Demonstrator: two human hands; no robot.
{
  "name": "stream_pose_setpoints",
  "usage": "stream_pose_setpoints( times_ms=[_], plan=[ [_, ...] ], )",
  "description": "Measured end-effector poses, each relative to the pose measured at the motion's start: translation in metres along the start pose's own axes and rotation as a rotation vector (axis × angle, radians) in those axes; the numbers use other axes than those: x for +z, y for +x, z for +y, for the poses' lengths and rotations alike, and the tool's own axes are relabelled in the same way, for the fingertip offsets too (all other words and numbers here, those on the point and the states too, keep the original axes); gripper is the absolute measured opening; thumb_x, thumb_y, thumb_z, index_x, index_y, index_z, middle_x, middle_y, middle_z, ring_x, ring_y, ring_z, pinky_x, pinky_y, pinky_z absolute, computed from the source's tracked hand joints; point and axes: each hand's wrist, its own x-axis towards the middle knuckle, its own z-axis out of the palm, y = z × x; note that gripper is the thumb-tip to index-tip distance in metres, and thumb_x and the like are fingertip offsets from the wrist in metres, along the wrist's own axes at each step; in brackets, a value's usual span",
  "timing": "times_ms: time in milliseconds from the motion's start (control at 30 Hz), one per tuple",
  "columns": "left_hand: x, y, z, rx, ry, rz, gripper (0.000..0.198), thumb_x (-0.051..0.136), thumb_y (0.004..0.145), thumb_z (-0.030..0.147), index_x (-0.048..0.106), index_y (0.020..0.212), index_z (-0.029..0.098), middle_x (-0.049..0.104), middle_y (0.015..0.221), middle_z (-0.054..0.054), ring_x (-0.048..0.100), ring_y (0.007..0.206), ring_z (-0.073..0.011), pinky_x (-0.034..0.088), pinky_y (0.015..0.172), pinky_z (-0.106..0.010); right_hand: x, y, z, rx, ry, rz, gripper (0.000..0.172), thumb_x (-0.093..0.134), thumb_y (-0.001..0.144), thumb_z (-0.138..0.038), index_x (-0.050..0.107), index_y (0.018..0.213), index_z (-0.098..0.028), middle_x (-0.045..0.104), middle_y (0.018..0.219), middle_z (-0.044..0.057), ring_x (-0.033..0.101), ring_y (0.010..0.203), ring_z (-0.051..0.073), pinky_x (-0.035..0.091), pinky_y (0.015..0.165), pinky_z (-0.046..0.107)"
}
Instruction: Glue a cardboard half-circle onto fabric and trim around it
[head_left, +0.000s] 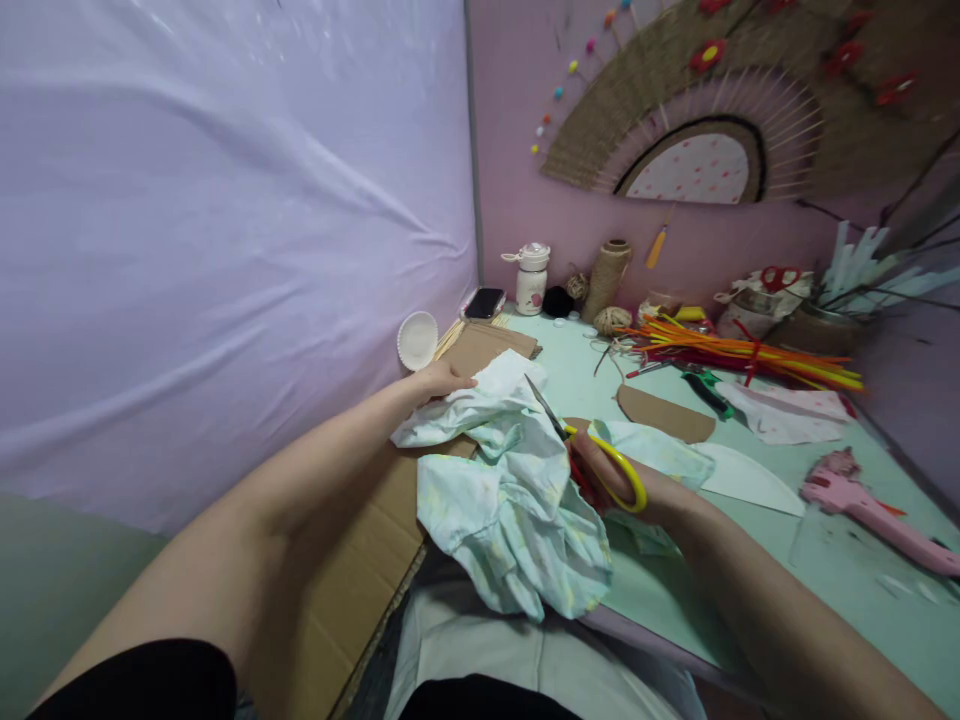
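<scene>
My left hand (442, 381) is closed on the far edge of a crumpled pale green and white cloth (510, 500) that drapes over the table's near edge. My right hand (622, 485) grips yellow-handled scissors (592, 455), fingers through the loops. The blades point up and left, resting against the cloth's upper fold. A curved brown cardboard piece (664, 412) lies just beyond the scissors, and a white curved shape (742, 478) lies to its right.
Flat cardboard sheets (360, 560) lie at the left. A pink glue gun (870, 508) sits at the right. Orange and yellow sticks (750, 350), twine spools (606, 280), a phone (484, 302), a white jar (531, 278) and a paper bowl (417, 340) stand at the back.
</scene>
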Motion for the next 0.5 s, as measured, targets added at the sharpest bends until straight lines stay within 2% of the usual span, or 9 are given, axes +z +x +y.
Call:
stream_pose_setpoints(
  times_ms=[100,200,300,367,433,500],
  plan=[
    [0.007,0.007,0.007,0.036,0.009,-0.020,0.038,0.091,0.049,0.041,0.062,0.059,0.019,0.055,0.052,0.000,0.062,0.071,-0.0212,0.040,0.058,-0.023,-0.001,0.001,0.007,-0.008,-0.041,0.042,0.072,0.029,0.081,-0.090,0.047,0.068,-0.021,0.048,0.053,-0.003,0.040,0.046,0.010,0.030,0.045,0.025],
    [0.009,0.008,0.019,0.103,-0.083,-0.089,0.031,0.090,0.050,0.030,0.065,0.064,0.020,0.063,0.061,0.000,0.065,0.079,-0.0214,0.045,0.067,-0.022,-0.001,0.000,0.011,-0.020,-0.005,0.001,0.072,0.025,0.083,-0.088,0.048,0.070,-0.021,0.049,0.054,-0.003,0.042,0.046,0.010,0.031,0.046,0.025],
    [0.007,0.002,0.029,0.193,-0.257,-0.190,0.031,0.080,0.067,0.043,0.068,0.083,0.019,0.072,0.080,-0.005,0.069,0.087,-0.0225,0.051,0.078,-0.027,-0.001,-0.002,0.013,-0.050,0.047,-0.027,0.074,0.021,0.083,-0.089,0.049,0.070,-0.021,0.050,0.053,-0.002,0.045,0.046,0.011,0.034,0.047,0.026],
    [0.007,-0.006,0.030,0.254,-0.371,-0.256,0.045,0.066,0.078,0.059,0.066,0.092,0.016,0.074,0.090,-0.010,0.070,0.093,-0.0242,0.053,0.084,-0.032,-0.002,-0.003,0.014,-0.059,0.037,-0.018,0.074,0.022,0.082,-0.090,0.048,0.070,-0.021,0.051,0.051,-0.002,0.045,0.046,0.012,0.035,0.047,0.026],
    [0.008,-0.015,0.026,0.270,-0.468,-0.378,0.063,0.055,0.079,0.074,0.065,0.094,0.014,0.074,0.094,-0.014,0.070,0.095,-0.0274,0.054,0.086,-0.038,-0.002,-0.003,0.014,-0.061,0.014,-0.004,0.073,0.024,0.082,-0.089,0.048,0.071,-0.021,0.051,0.052,-0.002,0.046,0.046,0.012,0.036,0.048,0.026],
    [0.011,-0.022,0.019,0.189,-0.555,-0.557,0.070,0.060,0.071,0.080,0.065,0.093,0.014,0.075,0.093,-0.016,0.071,0.093,-0.0297,0.056,0.084,-0.042,-0.003,-0.003,0.014,-0.065,0.004,0.000,0.073,0.025,0.082,-0.089,0.049,0.073,-0.021,0.051,0.053,-0.002,0.047,0.048,0.012,0.037,0.048,0.027]
  ],
)
